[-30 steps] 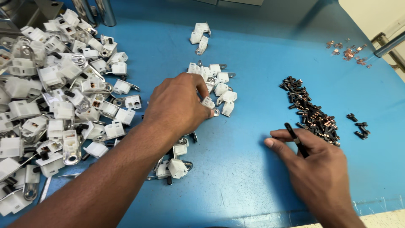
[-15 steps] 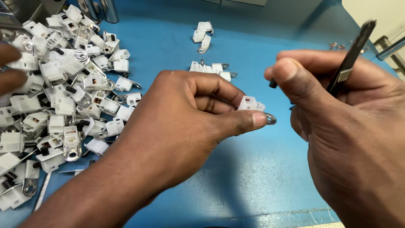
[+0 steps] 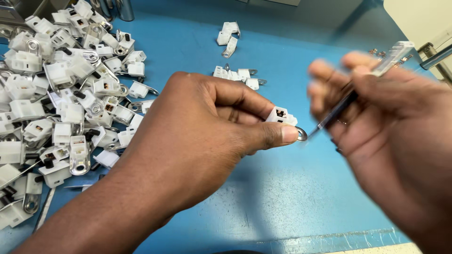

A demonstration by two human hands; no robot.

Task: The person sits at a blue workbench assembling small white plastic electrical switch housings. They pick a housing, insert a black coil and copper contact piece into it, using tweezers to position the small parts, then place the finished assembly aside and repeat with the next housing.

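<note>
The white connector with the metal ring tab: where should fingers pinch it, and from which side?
Pinch the white connector by its blocky plastic body, coming from its left, as the left hand does. That probably leaves the metal ring tab on the lower right free, facing the tool in the blurred right hand.

Bare blue desk (image 3: 282, 197) below both hands: free passage. Dense pile of white connectors (image 3: 61, 103) blocks left side. Small connector cluster (image 3: 238, 74) and pair (image 3: 228, 36) dot far middle; gaps between passable.

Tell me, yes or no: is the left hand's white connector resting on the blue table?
No: the left hand pinches the white connector in the air above the blue table.
</note>
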